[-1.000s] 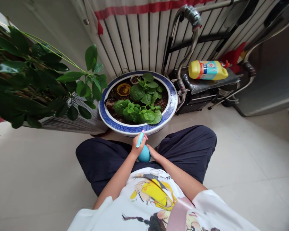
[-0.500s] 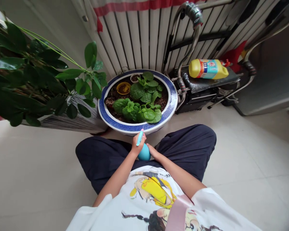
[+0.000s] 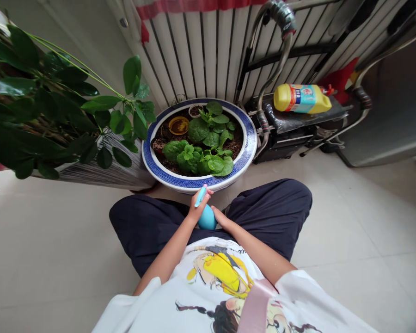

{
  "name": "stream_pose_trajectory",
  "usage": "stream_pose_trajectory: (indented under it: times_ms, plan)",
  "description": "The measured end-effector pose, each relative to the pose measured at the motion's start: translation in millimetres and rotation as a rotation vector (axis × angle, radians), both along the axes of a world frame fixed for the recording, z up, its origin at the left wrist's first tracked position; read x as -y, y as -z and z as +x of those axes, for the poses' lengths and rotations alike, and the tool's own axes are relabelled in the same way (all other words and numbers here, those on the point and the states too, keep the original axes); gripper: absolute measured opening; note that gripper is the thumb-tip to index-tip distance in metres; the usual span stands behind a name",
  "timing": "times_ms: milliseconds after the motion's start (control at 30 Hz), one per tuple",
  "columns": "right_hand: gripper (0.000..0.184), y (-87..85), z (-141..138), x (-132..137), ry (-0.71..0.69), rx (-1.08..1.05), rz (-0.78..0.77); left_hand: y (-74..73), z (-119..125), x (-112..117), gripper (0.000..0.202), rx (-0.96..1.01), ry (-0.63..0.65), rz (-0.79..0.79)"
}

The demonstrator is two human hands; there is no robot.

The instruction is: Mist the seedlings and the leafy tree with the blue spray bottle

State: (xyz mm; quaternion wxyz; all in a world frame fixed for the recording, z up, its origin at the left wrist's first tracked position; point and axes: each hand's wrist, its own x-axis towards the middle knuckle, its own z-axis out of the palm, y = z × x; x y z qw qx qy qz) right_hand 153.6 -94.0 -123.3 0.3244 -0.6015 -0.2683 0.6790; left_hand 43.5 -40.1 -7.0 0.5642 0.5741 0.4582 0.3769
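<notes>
A blue spray bottle (image 3: 207, 219) with a rounded body stands between my crossed legs, in front of the plant pot. Its head is light blue with a pink nozzle tip pointing toward the pot. My left hand (image 3: 197, 209) is closed around the neck and head of the bottle, fingers partly hidden behind it. Against the right side of the body lies my right hand (image 3: 221, 217), cupping it, with most of its fingers out of sight. Just beyond the nozzle, leafy green plants (image 3: 208, 157) grow in soil inside the blue-and-white round pot (image 3: 247, 159).
A large leafy plant (image 3: 121, 120) leans in from the left. Behind the pot is a white slatted radiator (image 3: 208, 55). To the right, a yellow bottle (image 3: 302, 98) lies on a metal-framed cart (image 3: 280, 60). A small yellow dish (image 3: 178, 125) sits in the soil.
The view has shifted very slightly. A finger of my left hand sticks out a little more to the right near the nozzle, and the spray head is tilted slightly more. Both hands stay on the bottle.
</notes>
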Motion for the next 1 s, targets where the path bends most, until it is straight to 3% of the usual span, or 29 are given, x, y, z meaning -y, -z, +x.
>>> stream_pose_trajectory:
  times_ms: [500,1000]
  plan:
    - [0.031,4.6,2,5,-0.023,0.025,0.034,16.4,-8,-8,0.044,0.031,0.020,-0.147]
    - [0.031,8.0,2,7,-0.064,0.033,0.073,11.2,-7,-4,0.050,-0.036,-0.009,-0.105]
